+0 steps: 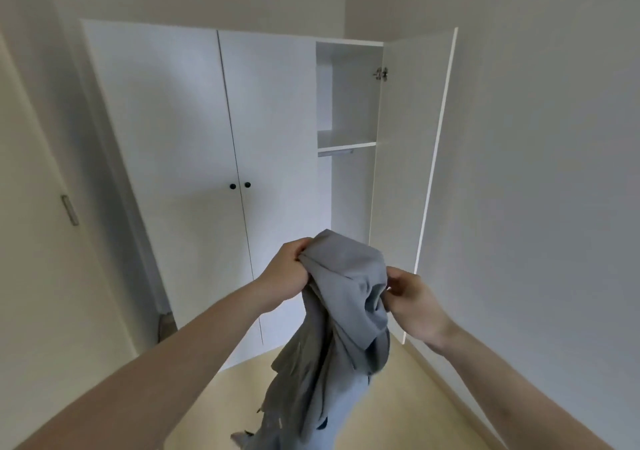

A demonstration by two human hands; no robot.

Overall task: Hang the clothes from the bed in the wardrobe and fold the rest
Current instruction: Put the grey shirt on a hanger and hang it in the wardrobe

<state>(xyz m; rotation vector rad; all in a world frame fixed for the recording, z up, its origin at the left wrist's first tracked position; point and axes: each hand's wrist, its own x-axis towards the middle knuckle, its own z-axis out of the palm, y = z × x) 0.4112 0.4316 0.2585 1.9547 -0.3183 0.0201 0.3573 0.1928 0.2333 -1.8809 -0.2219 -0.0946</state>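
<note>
Hanging in front of the wardrobe [207, 137], a grey garment [339, 328] is held up by both hands: the left hand [285, 269] grips its bunched top edge in curled fingers, the right hand [412, 297] pinches the fabric's other side. The right door [412, 172] stands open, showing a shelf [346, 145] and rail [335, 152].

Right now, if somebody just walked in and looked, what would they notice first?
Probably the gray garment bunched up in the middle, held by both hands: the left hand grips its top and the right hand pinches its edge. Behind it stands a tall white wardrobe with its right door swung open, showing a shelf and a bare hanging rail inside.
</note>
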